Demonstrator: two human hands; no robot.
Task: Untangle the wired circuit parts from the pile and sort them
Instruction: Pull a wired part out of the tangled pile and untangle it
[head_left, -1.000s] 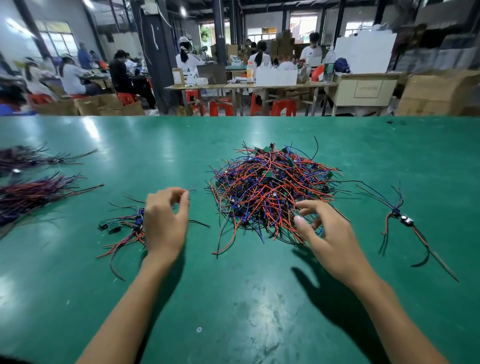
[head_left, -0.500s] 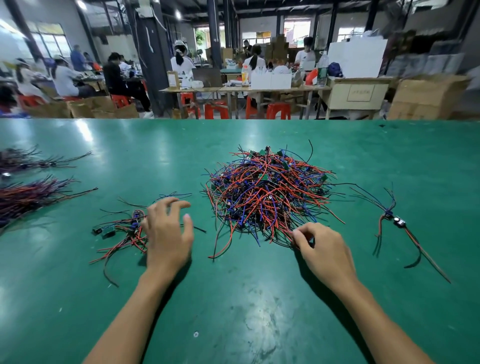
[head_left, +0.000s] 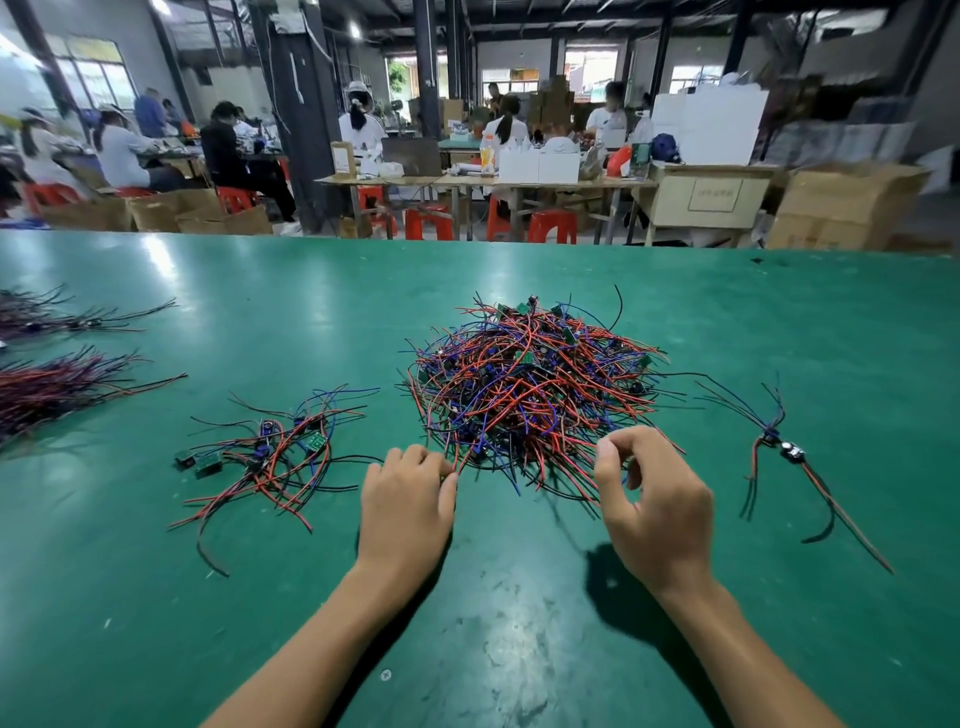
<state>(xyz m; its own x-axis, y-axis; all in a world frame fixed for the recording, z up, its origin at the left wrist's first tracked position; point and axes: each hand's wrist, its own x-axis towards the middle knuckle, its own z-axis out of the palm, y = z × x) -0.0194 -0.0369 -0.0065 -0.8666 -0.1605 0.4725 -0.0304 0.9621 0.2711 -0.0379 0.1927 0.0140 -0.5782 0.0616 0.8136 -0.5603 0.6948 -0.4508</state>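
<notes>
The pile (head_left: 530, 384) of red, blue and black wired parts sits at the centre of the green table (head_left: 519, 649). The left hand (head_left: 405, 512) rests at the pile's lower-left edge, fingers curled narrowly onto a red wire there (a firm pinch I cannot confirm). The right hand (head_left: 654, 512) hovers at the lower-right edge, thumb and forefinger nearly closed, seemingly picking out one strand. Sorted groups lie apart, likely to stay untangled: a small cluster (head_left: 270, 462) left of centre, bundles (head_left: 57, 387) at far left, one part (head_left: 789, 452) at right.

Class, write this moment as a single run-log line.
left hand: at near edge of wire pile, grip unclear | right hand: curled at pile's near edge, grip unclear | small sorted bunch: left of pile
</notes>
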